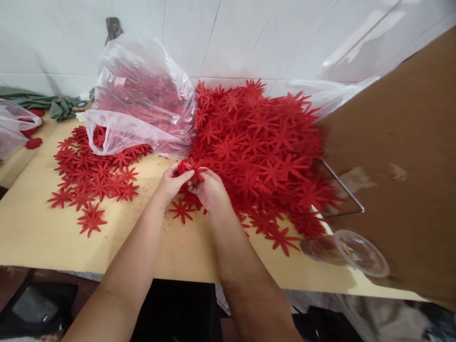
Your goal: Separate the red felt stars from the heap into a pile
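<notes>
left hand [172,183] and right hand [213,191] hold flowers [198,175] in a pinched grip, work apparently midway, the big pile [256,142] seemingly left, the small heap [82,167] possibly done.

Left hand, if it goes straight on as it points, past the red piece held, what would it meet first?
Probably the big pile of red flower shapes, at its left edge, though depth is unclear and the plastic bag lies close.
</notes>
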The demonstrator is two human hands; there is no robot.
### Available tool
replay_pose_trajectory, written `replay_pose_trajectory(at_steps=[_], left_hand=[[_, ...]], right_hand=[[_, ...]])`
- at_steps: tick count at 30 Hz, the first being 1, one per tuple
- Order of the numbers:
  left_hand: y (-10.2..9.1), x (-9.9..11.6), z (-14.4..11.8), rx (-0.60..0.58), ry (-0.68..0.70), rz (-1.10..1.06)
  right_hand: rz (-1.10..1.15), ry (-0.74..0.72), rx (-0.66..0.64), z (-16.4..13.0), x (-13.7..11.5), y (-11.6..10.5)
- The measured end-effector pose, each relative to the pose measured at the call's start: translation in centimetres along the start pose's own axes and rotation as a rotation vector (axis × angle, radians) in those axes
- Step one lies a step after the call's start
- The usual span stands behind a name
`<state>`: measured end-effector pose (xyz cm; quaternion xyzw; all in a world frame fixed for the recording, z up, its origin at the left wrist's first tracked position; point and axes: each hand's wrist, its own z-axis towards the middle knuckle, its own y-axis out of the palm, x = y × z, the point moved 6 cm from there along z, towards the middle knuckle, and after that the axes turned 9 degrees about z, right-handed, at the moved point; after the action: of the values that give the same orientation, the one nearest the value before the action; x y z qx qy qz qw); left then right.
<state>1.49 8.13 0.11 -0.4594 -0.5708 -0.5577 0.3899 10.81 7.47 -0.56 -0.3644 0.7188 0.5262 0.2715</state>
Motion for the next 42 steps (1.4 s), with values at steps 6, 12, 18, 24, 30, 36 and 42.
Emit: replay_pose_trajectory(at_steps=[6,12,18,24,30,36,42], left_hand=[[-1.6,-0.3,0.8,0.193,0.040,-0.059],[-1.0,0.0,0.5,0.164,0.049,-0.072],[-0.8,0.1,0.4,0.138,0.067,-0.059],[0.3,0.1,0.1,0.017,0.026,-0.089],[1.2,-0.2,-0.3,-0.022,0.033,-0.016],[0.6,-1.0,0.0,0.126,-0.007,-0.005],[-0.2,-1.1,0.3,0.249,-0.030,0.028]], right_hand=[[-0.265,-0.405,-0.096,-0.5,-1.6,1.0],[-0.253,-0.425,-0.116,0.0,-1.5,0.5],[-0.290,-0.450,-0.122,-0.1,-1.8,0.6],[-0.373,-0.530,-0.003,-0.4,-2.6,-0.1],[-0.466,-0.598,0.120,-0.2,-3.1,-1.1],[-0.535,-0.755,0.187,-0.9,-3.8,-1.0],[-0.505,-0.746,0.205,-0.9,-3.9,-1.3]])
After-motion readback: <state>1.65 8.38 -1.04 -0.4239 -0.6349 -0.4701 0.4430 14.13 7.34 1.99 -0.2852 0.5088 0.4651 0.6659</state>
